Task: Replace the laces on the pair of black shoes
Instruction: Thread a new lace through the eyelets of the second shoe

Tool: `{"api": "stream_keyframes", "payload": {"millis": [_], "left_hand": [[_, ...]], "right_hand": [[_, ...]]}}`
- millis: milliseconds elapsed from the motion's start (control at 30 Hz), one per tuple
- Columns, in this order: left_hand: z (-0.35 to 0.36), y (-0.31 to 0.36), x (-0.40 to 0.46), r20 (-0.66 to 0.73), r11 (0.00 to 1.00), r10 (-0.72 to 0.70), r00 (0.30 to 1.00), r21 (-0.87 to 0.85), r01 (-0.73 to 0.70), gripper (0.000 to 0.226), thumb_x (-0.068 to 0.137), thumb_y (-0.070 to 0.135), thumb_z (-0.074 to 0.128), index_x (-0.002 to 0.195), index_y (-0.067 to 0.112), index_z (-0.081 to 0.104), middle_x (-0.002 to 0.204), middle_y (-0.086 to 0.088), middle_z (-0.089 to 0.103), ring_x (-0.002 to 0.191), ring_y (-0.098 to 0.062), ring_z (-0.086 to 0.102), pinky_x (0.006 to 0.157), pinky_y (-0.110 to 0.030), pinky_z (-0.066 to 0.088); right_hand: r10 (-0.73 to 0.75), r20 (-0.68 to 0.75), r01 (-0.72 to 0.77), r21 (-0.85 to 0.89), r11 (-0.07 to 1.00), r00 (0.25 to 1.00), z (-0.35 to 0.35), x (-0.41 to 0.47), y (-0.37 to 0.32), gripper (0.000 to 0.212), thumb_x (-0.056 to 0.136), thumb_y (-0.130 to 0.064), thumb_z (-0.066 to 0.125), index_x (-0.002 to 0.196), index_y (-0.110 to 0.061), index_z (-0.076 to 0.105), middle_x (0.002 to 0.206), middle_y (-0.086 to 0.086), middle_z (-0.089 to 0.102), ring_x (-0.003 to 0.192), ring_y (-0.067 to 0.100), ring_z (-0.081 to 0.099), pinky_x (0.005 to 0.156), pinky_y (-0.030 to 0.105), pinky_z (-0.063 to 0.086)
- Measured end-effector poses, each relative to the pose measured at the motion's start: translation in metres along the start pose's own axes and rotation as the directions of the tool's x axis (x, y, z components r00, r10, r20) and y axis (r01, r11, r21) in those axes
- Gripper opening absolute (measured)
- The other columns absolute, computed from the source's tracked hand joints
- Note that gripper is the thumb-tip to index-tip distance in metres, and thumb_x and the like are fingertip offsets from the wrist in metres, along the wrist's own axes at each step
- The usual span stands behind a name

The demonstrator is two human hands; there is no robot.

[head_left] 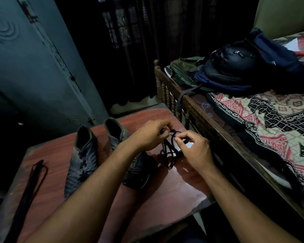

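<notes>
Two black high-top shoes stand on a reddish-brown table [174, 186]. The left shoe [83, 158] is in full view; the right shoe [119, 134] is partly hidden behind my left forearm. To the right of the shoes, a bundle of black laces [169, 151] hangs down to the tabletop. My left hand [150, 135] pinches the top of the bundle. My right hand [194, 149] pinches a strand of the same bundle between thumb and forefinger, just right of my left hand. Another folded black lace [34, 179] lies on the table at the far left.
A wooden bed frame [197, 106] runs along the table's right side, with a patterned sheet and dark bags [235, 67] on it. A blue-grey door [33, 67] stands behind the table at left. Dark curtains hang at the back.
</notes>
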State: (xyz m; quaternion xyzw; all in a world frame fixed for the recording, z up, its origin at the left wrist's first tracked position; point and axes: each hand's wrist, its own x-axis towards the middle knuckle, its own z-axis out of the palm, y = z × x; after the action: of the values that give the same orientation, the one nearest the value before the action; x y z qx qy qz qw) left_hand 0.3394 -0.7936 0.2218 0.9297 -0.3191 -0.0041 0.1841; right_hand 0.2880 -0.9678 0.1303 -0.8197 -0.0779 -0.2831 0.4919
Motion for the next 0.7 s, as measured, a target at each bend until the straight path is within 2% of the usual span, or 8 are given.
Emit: {"api": "stream_keyframes", "payload": {"millis": [100, 167, 300, 367, 467, 500, 600, 700], "left_hand": [[0.004, -0.008, -0.009, -0.039, 0.998, -0.012, 0.999, 0.063, 0.014, 0.010, 0.103, 0.024, 0.054, 0.103, 0.020, 0.063, 0.090, 0.007, 0.058, 0.083, -0.017, 0.056, 0.069, -0.030, 0.035], [0.006, -0.013, -0.013, -0.067, 0.997, -0.018, 0.998, 0.067, 0.023, 0.012, 0.104, 0.029, 0.056, 0.101, 0.021, 0.064, 0.088, 0.009, 0.058, 0.083, -0.016, 0.058, 0.068, -0.031, 0.037], [0.008, -0.012, -0.019, -0.118, 0.996, -0.063, 0.991, 0.063, 0.071, 0.022, 0.101, 0.045, 0.058, 0.097, 0.023, 0.062, 0.089, 0.006, 0.064, 0.083, -0.018, 0.061, 0.069, -0.038, 0.049], [0.010, -0.009, -0.023, -0.144, 0.985, -0.053, 0.988, 0.157, 0.076, 0.025, 0.101, 0.049, 0.054, 0.100, 0.024, 0.059, 0.102, 0.003, 0.059, 0.090, -0.019, 0.059, 0.071, -0.039, 0.050], [0.013, -0.004, -0.027, -0.204, 0.947, 0.051, 0.978, 0.320, 0.018, 0.024, 0.101, 0.046, 0.053, 0.107, 0.023, 0.058, 0.124, -0.001, 0.045, 0.101, -0.017, 0.050, 0.067, -0.032, 0.046], [0.013, -0.002, -0.028, -0.221, 0.947, 0.080, 0.972, 0.322, -0.005, 0.023, 0.101, 0.044, 0.053, 0.106, 0.022, 0.057, 0.121, -0.001, 0.047, 0.100, -0.017, 0.050, 0.066, -0.033, 0.046], [0.011, 0.000, -0.027, -0.230, 0.979, 0.093, 0.969, 0.197, -0.047, 0.016, 0.099, 0.037, 0.061, 0.099, 0.020, 0.061, 0.096, 0.003, 0.059, 0.088, -0.019, 0.058, 0.069, -0.040, 0.049], [0.010, 0.001, -0.031, -0.258, 0.998, 0.062, 0.964, 0.044, -0.053, 0.014, 0.093, 0.029, 0.073, 0.103, 0.020, 0.071, 0.090, 0.006, 0.070, 0.082, -0.012, 0.064, 0.071, -0.033, 0.052]], "right_hand": [[0.014, 0.039, -0.015, 0.024, 1.000, 0.999, 0.001, -0.001, -0.001, 0.005, 0.091, -0.015, 0.074, 0.087, -0.017, 0.072, 0.087, -0.012, 0.071, 0.087, 0.004, 0.067, 0.078, 0.028, 0.053], [-0.014, 0.049, 0.012, 0.033, 0.999, 0.999, 0.001, 0.000, -0.001, 0.006, 0.092, -0.013, 0.072, 0.087, -0.017, 0.070, 0.090, -0.010, 0.069, 0.090, 0.005, 0.066, 0.080, 0.030, 0.053], [-0.066, 0.043, 0.064, 0.032, 0.997, 0.997, -0.001, 0.001, 0.001, 0.004, 0.091, -0.012, 0.072, 0.089, -0.014, 0.069, 0.109, -0.005, 0.064, 0.106, 0.007, 0.062, 0.089, 0.030, 0.053], [-0.082, 0.044, 0.081, 0.029, 0.996, 0.996, 0.000, 0.000, -0.001, 0.003, 0.091, -0.012, 0.072, 0.090, -0.014, 0.070, 0.111, -0.006, 0.065, 0.107, 0.007, 0.063, 0.089, 0.030, 0.053], [-0.106, 0.019, 0.105, 0.038, 0.994, 0.994, 0.000, 0.000, -0.004, 0.005, 0.090, -0.007, 0.073, 0.090, -0.012, 0.071, 0.103, -0.005, 0.069, 0.103, 0.010, 0.066, 0.089, 0.032, 0.053], [-0.108, 0.008, 0.107, 0.038, 0.993, 0.994, 0.000, -0.001, -0.005, 0.006, 0.089, -0.006, 0.073, 0.089, -0.012, 0.071, 0.100, -0.005, 0.070, 0.101, 0.011, 0.066, 0.088, 0.031, 0.053], [-0.093, -0.014, 0.093, 0.033, 0.995, 0.996, -0.001, -0.003, -0.006, 0.006, 0.088, -0.006, 0.074, 0.088, -0.011, 0.071, 0.090, -0.007, 0.070, 0.091, 0.004, 0.066, 0.082, 0.025, 0.053], [-0.054, 0.007, 0.054, 0.041, 0.998, 0.998, -0.001, -0.004, -0.005, 0.004, 0.088, -0.010, 0.076, 0.088, -0.012, 0.073, 0.087, -0.010, 0.071, 0.087, 0.000, 0.066, 0.077, 0.019, 0.052]]}}
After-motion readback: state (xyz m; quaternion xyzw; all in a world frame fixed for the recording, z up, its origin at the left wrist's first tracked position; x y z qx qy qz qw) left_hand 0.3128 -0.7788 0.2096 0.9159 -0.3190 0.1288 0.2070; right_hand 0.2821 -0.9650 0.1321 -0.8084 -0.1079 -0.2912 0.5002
